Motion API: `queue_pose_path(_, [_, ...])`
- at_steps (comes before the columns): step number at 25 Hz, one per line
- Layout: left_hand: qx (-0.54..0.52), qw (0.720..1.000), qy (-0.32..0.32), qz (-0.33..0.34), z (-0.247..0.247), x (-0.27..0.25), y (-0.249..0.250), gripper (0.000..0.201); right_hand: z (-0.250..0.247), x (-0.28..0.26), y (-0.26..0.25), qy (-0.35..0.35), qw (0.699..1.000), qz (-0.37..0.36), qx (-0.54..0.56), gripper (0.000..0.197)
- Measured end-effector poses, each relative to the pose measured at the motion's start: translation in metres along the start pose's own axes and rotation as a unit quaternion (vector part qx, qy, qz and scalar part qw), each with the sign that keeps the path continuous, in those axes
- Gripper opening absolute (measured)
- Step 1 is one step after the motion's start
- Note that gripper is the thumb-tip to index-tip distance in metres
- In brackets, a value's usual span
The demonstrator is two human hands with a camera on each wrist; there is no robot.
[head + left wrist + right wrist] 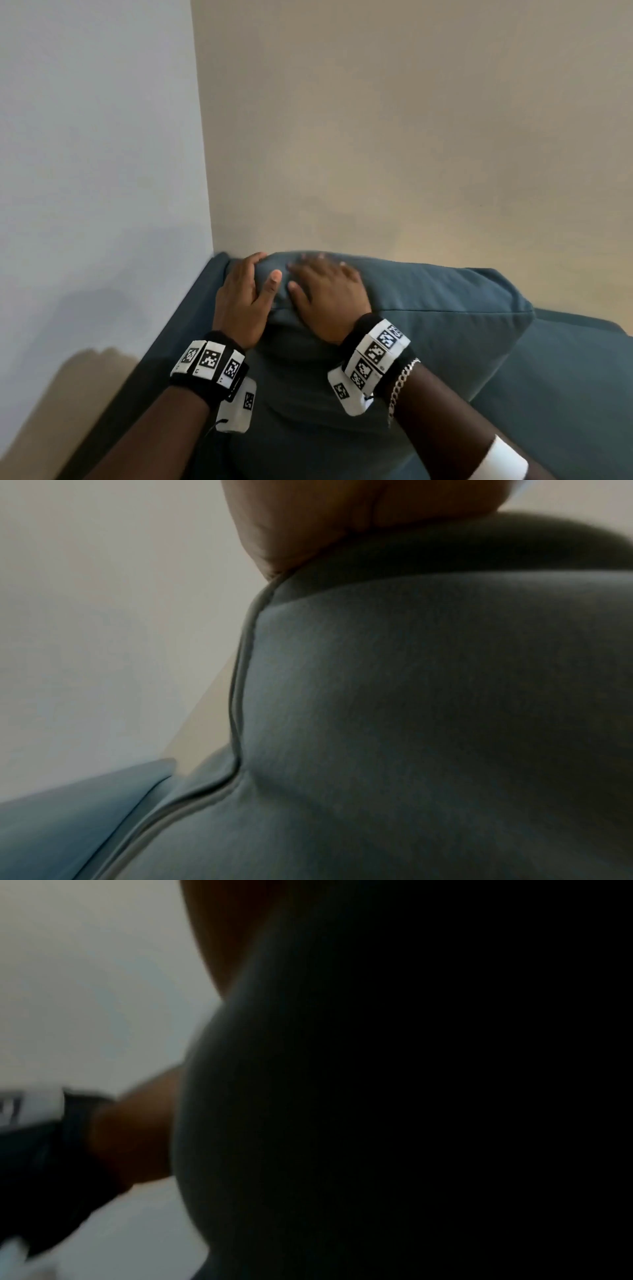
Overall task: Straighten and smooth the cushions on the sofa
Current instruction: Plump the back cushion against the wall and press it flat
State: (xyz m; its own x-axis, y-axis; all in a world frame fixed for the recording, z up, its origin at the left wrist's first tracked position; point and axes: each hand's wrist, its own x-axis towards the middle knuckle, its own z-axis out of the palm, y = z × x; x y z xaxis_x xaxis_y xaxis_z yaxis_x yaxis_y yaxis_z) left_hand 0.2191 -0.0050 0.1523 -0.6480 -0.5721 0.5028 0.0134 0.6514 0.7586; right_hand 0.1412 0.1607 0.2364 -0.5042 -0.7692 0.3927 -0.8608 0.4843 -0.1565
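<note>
A teal back cushion (428, 308) stands in the corner of the sofa (191, 308), slumped and creased near its top left. My left hand (251, 286) holds that top-left corner, fingers curled over the edge and thumb on the front. My right hand (325, 291) lies flat on the cushion's top just beside it, fingers spread and blurred. In the left wrist view my palm (308, 520) presses against the cushion (411, 696) at its piped seam (240, 669). The right wrist view is mostly dark cushion fabric (257, 1096), with the left wrist (137, 1123) beyond it.
The sofa sits tight in a room corner, a grey wall (85, 137) on the left and a beige wall (411, 120) behind. The sofa arm runs along the left wall. A second teal cushion (565, 377) lies at the right.
</note>
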Motion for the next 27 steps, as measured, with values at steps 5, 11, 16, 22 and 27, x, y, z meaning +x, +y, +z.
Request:
queue_pose_path(5, [0.065, 0.997, -0.006, 0.046, 0.006, -0.004, -0.001, 0.049, -0.023, 0.013, 0.034, 0.017, 0.994, 0.016, 0.111, 0.046])
queue_pose_path(11, [0.069, 0.997, 0.001, 0.033, 0.006, 0.000, 0.006, 0.048, -0.015, -0.028, 0.071, -0.056, 0.994, 0.094, -0.030, 0.052])
queue_pose_path(16, [0.080, 0.996, 0.016, 0.031, 0.011, 0.002, 0.013, 0.049, -0.056, -0.026, 0.101, 0.155, 0.975, 0.088, 0.132, 0.044])
queue_pose_path(22, [0.082, 0.996, 0.009, 0.035, 0.015, 0.004, 0.014, 0.049, -0.025, -0.065, 0.139, -0.083, 0.982, 0.160, -0.056, 0.080])
queue_pose_path(27, [0.095, 0.994, 0.038, 0.032, 0.019, 0.005, 0.021, 0.046, -0.076, -0.069, 0.191, 0.163, 0.951, 0.263, 0.020, 0.048])
